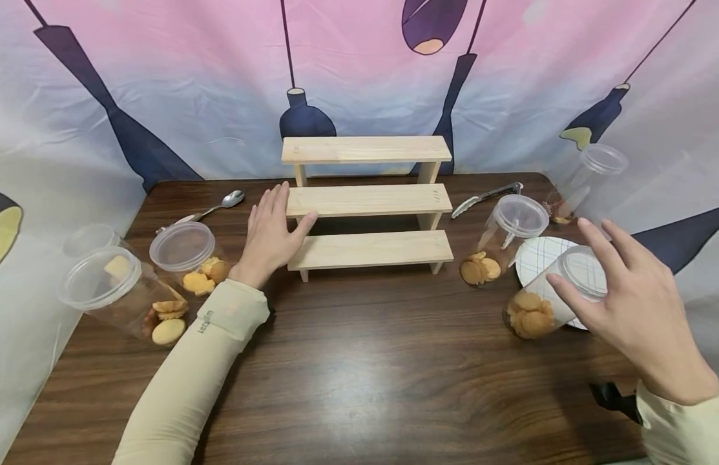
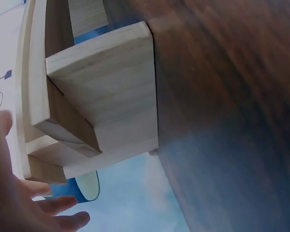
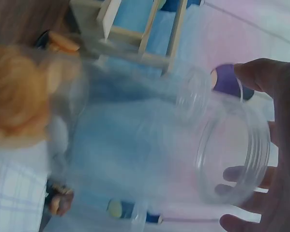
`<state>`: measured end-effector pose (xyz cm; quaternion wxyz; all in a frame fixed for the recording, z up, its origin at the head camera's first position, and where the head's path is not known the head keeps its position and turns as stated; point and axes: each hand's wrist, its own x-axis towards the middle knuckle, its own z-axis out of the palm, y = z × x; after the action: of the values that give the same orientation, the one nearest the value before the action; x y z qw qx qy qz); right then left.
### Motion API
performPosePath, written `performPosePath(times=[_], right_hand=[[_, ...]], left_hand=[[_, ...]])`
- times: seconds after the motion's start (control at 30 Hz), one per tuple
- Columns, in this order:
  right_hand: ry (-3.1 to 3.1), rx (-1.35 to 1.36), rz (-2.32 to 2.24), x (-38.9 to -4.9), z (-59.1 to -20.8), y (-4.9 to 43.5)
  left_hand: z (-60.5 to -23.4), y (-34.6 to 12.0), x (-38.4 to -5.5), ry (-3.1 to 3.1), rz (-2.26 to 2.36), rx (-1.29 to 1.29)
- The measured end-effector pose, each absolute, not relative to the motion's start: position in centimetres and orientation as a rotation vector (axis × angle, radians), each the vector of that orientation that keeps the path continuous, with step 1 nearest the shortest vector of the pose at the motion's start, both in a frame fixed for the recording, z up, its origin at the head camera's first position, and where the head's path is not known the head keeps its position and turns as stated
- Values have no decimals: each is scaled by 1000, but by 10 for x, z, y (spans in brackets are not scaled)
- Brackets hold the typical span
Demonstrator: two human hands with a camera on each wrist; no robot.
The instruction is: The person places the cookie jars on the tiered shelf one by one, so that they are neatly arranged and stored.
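Observation:
A light wooden three-tier stand (image 1: 367, 201) is at the back middle of the table. My left hand (image 1: 270, 237) is at its left end, fingers extended by the middle tier and thumb reaching toward the lower one. In the left wrist view, the same hand (image 2: 28, 203) shows beside the side panel (image 2: 106, 87), fingers spread. On the right, a clear lidded jar (image 1: 559, 309) has round golden biscuits at its bottom. My right hand (image 1: 638, 310) hovers around its lid, thumb and fingers spread apart. In the right wrist view, some fingers (image 3: 251, 176) appear behind the lid.
Another biscuit jar (image 1: 519, 216) and a clear jar (image 1: 603, 158) stand behind, near a checked plate (image 1: 542, 248) and tongs (image 1: 487, 197). At left are lidded jars, one with yellow biscuits (image 1: 181, 248), one larger (image 1: 100, 278), and a spoon (image 1: 232, 199). A patterned cloth hangs behind.

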<state>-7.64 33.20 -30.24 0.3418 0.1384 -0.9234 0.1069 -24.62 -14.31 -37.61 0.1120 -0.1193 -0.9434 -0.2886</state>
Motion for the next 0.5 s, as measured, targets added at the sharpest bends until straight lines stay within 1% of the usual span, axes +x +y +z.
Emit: performPosePath(times=[0.2,0.5], right_hand=[[-2534,197,311,-60,-313,347],[-2601,155,353,-53,-322,351]], left_hand=[[-383,-143,-252,-2726,-1034,-313],[-387,-140,-257,-2698,-1202,-249]])
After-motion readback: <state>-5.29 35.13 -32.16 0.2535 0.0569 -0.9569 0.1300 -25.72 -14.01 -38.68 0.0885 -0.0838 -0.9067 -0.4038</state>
